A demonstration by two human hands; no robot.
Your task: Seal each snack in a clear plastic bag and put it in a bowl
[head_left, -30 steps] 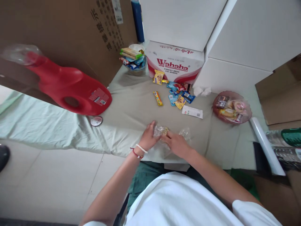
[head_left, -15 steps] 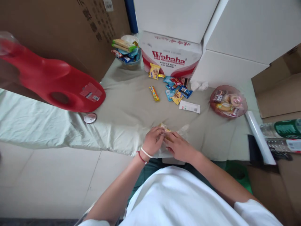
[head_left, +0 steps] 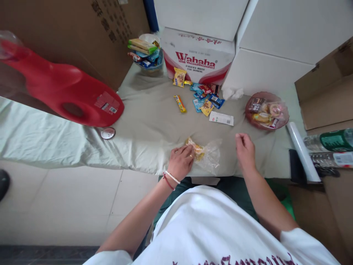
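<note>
Your left hand (head_left: 182,160) seems to steady the yellow packet (head_left: 199,151), grip unclear; your clenched right hand (head_left: 245,150) needs bringing closer.

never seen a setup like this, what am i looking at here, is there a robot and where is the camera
There is no robot here: these are a person's two bare hands. Every picture comes from one camera worn on that person's head, looking forward and down, so the arms come in from the bottom.

The left hand rests on a clear bag with something yellow inside; I cannot tell what. The right hand is apart from it, fingers curled, with nothing visible in it.

On the cloth beyond the hands lie small packets. Behind them is a Wahaha box; to the right, a pink bowl of snacks; to the left, a red bottle.
</note>
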